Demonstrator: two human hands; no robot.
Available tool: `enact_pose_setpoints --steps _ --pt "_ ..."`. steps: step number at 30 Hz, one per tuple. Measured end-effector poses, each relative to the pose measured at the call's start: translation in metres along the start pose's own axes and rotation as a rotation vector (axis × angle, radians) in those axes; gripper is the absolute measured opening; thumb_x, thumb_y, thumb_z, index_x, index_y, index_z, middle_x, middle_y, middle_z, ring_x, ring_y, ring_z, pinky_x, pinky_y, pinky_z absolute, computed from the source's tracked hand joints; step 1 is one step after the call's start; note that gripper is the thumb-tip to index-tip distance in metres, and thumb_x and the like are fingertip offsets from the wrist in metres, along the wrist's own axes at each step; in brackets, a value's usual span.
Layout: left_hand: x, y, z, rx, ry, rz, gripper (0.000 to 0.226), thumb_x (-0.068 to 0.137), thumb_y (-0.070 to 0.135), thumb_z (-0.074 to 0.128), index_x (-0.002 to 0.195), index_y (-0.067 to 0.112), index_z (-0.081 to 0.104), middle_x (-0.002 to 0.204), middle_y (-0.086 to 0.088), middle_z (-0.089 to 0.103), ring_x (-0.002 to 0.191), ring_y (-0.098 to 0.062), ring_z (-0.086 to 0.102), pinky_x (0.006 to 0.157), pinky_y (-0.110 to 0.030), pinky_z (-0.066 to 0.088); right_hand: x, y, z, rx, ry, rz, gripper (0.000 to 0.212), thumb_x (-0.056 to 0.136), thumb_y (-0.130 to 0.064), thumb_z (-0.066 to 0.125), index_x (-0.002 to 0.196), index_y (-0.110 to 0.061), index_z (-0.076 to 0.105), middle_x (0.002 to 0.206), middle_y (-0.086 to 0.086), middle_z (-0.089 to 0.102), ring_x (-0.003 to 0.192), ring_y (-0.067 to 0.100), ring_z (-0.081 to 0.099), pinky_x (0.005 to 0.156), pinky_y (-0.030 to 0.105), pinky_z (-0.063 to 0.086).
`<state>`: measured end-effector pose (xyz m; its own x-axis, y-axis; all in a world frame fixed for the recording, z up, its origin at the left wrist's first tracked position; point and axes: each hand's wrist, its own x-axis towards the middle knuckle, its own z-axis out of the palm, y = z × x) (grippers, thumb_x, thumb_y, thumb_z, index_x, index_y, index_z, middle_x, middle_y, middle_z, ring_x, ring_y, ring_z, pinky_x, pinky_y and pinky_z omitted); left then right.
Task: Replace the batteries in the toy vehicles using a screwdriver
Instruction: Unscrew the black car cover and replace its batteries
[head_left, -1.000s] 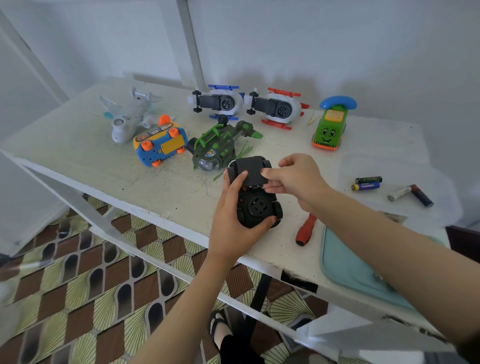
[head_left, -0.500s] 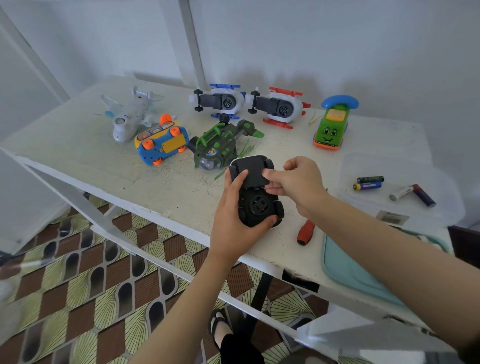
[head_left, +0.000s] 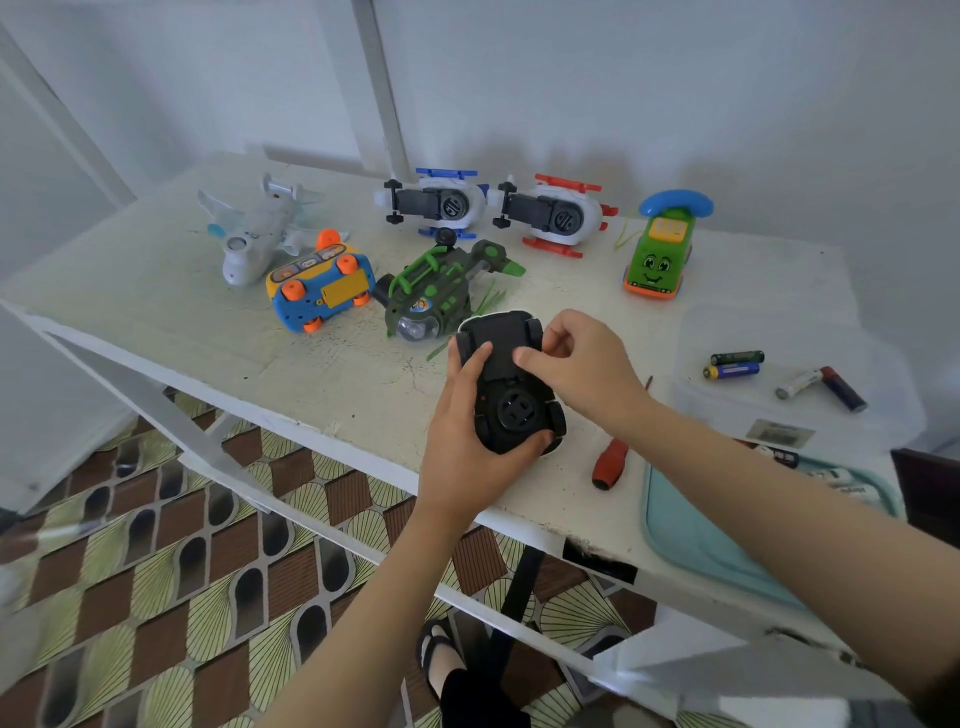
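six toys (head_left: 436, 291) behind black car (head_left: 511, 400), screwdriver (head_left: 609, 463) partly under right forearm (head_left: 727, 467)

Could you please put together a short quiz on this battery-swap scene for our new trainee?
1. True or false: the red screwdriver is in the right hand.
2. How is the black car turned in the left hand that grips it? A: wheels down. B: underside up. C: on its side.
3. How many batteries show in the clear tub?
Key: 1 false, it lies on the table. 2 B. 3 four.
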<state>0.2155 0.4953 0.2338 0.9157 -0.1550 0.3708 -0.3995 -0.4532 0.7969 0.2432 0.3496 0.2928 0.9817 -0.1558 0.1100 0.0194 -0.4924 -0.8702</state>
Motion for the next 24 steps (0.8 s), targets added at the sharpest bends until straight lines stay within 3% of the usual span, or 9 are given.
enact_pose_setpoints --steps 3,5,11,16,19,22,24 --pt "0.0 0.0 0.0 -0.001 -0.008 -0.011 0.095 0.066 0.04 0.081 0.144 0.039 0.026 0.161 0.0 0.016 0.143 -0.009 0.028 0.109 -0.033 0.039 -0.003 0.004 -0.006 0.077 -0.113 -0.019 0.028 0.077 -0.015 0.075 0.08 -0.019 0.047 0.065 -0.004 0.054 0.054 0.003 0.047 0.054 0.019 0.042" --pt "0.0 0.0 -0.001 -0.001 -0.009 -0.007 0.095 0.065 0.048 0.076 0.144 0.039 0.025 0.161 0.0 0.015 0.142 -0.009 0.029 0.109 -0.034 0.04 -0.005 0.008 -0.01 0.094 -0.168 -0.055 0.031 0.078 -0.011 0.075 0.084 -0.023 0.046 0.066 -0.004 0.057 0.054 0.004 0.049 0.057 0.022 0.044" --pt "0.0 0.0 -0.001 -0.006 -0.009 -0.005 0.093 0.064 0.053 0.071 0.144 0.038 0.027 0.16 -0.003 0.018 0.142 -0.009 0.031 0.108 -0.027 0.04 -0.006 0.013 -0.012 0.152 -0.177 -0.095 0.028 0.084 -0.003 0.066 0.084 -0.023 0.046 0.066 0.002 0.051 0.053 0.008 0.046 0.05 0.021 0.044" --pt "0.001 -0.001 -0.001 -0.005 -0.011 0.009 0.086 0.065 0.052 0.069 0.141 0.038 0.03 0.16 -0.006 0.019 0.143 -0.011 0.027 0.105 -0.008 0.031 -0.002 0.012 -0.002 0.209 -0.097 0.086 0.026 0.083 -0.001 0.065 0.075 -0.017 0.046 0.061 0.003 0.047 0.049 0.014 0.044 0.044 0.023 0.042" --pt "0.001 -0.001 0.0 -0.013 -0.003 0.012 0.087 0.065 0.051 0.07 0.141 0.036 0.032 0.16 -0.008 0.02 0.143 -0.006 0.024 0.105 -0.008 0.03 0.0 0.006 -0.008 0.275 -0.179 0.179 0.019 0.085 -0.002 0.065 0.077 -0.011 0.05 0.06 0.004 0.049 0.045 0.014 0.047 0.039 0.023 0.043" --pt "0.0 -0.002 0.0 -0.012 -0.006 0.006 0.087 0.065 0.052 0.071 0.142 0.037 0.033 0.16 -0.004 0.019 0.144 -0.009 0.026 0.106 -0.012 0.034 0.008 0.003 -0.022 0.179 -0.187 0.173 0.008 0.09 -0.008 0.058 0.083 -0.009 0.059 0.069 0.004 0.057 0.049 0.013 0.054 0.042 0.022 0.048" --pt "0.0 -0.001 -0.001 -0.016 -0.01 0.007 0.087 0.066 0.053 0.071 0.142 0.038 0.033 0.16 -0.003 0.018 0.144 -0.01 0.026 0.105 -0.01 0.033 0.014 0.002 -0.034 -0.013 -0.144 0.069 0.015 0.09 -0.006 0.053 0.083 -0.01 0.066 0.073 0.002 0.061 0.053 0.01 0.056 0.046 0.019 0.049"
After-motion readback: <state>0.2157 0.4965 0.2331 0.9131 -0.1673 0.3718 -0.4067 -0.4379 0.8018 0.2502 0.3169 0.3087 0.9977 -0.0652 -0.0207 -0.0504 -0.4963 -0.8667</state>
